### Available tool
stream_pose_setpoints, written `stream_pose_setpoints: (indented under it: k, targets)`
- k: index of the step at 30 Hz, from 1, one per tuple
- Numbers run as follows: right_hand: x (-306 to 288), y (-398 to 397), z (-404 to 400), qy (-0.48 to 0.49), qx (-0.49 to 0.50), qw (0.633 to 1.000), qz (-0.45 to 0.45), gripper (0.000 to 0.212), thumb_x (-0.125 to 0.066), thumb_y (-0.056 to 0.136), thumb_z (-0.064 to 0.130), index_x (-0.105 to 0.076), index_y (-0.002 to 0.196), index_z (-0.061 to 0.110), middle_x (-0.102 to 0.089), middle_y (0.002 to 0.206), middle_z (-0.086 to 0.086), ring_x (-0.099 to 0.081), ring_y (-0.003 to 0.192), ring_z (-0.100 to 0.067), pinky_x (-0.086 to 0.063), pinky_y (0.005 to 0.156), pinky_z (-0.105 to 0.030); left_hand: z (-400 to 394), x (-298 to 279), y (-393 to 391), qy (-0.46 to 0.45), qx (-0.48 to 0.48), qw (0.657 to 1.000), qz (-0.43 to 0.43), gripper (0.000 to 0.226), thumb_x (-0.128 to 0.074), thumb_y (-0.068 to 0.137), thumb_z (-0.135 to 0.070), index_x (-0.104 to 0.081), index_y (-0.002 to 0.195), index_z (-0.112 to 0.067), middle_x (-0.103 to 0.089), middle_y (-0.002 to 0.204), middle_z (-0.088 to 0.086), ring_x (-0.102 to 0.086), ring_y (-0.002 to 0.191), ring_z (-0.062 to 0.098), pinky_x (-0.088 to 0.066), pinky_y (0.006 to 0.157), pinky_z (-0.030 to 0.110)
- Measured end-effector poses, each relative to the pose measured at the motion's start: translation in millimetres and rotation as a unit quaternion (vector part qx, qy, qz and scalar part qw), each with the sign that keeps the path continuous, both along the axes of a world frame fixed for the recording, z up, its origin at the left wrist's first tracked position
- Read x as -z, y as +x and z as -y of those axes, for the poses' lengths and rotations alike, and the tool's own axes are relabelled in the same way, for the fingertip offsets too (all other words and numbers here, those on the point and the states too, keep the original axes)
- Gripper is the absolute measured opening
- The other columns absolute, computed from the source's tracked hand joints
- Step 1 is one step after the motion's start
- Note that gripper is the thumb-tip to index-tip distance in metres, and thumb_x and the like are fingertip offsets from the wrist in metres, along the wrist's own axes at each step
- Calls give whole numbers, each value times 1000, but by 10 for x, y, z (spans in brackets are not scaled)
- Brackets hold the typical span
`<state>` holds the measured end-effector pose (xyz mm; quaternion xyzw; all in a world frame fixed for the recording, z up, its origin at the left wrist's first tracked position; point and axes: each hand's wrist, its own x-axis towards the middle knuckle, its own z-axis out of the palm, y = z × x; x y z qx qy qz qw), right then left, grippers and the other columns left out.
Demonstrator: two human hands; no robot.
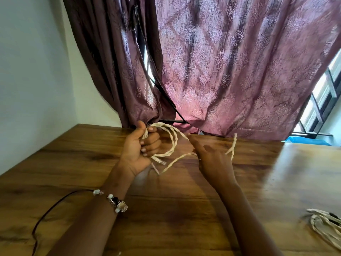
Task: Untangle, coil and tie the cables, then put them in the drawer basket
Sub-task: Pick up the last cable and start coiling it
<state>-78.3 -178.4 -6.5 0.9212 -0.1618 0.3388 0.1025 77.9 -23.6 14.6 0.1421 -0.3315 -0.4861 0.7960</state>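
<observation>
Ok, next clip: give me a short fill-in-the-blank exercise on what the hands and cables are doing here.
1. The coiled white cable is gripped in the ____ hand.
2. The right hand pinches the cable's loose ____.
3. A beaded bracelet sits on the ____ wrist.
4. Another white cable bundle lies on the wooden ____, near its right edge.

Missing words: left; end; left; table

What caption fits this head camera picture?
Left hand grips coiled cream twisted cable; right hand pulls its loose end above the brown wooden table.
</observation>
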Motion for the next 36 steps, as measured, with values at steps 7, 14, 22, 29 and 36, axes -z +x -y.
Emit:
stream_pose_setpoints:
  k: [7,14,22,29,36]
  targets:
    - [95,-16,-127,-9,-45,998,-47,83,-40,87,-1,10,150,19,-57,117,-10,-62,86,-32,-48,65,-40,-178,-26,285,-183,52,980,-61,43,-33,102,-38,-55,87,-4,-37,53,1,-30,45,11,-31,41,26]
    - [28,76,-254,-205,-112,972,22,55,-31,77,10,-63,121,8,-62,85,-6,-57,74,-23,-50,56,-31,-235,-117,208,-64,-220,972,-55,31,-36,98,-32,-42,72,-17,-36,52,-7,-30,42,3,-25,38,15]
    - [18,111,-640,-198,-228,952,40,20,-56,88,16,-66,105,10,-57,99,-6,-49,91,-19,-46,58,-28,66,7,-69,117,-319,929,146,39,-35,99,-30,-53,68,-15,-53,56,0,-52,47,13,-40,47,22]
    - [-155,-54,-442,-10,-225,964,142,27,-62,83,40,-67,96,16,-67,82,3,-59,67,-11,-44,50,-26,143,132,-326,229,-232,854,405,25,-41,100,-33,-56,100,-13,-54,66,-1,-46,51,5,-39,44,18]
    - [-234,-107,-102,154,-224,936,223,17,-83,71,23,-72,77,12,-69,73,3,-62,63,-14,-48,54,-37,133,58,-340,205,-49,904,372,81,-61,55,-82,-48,77,-5,-32,39,-8,-21,31,0,-19,33,9]
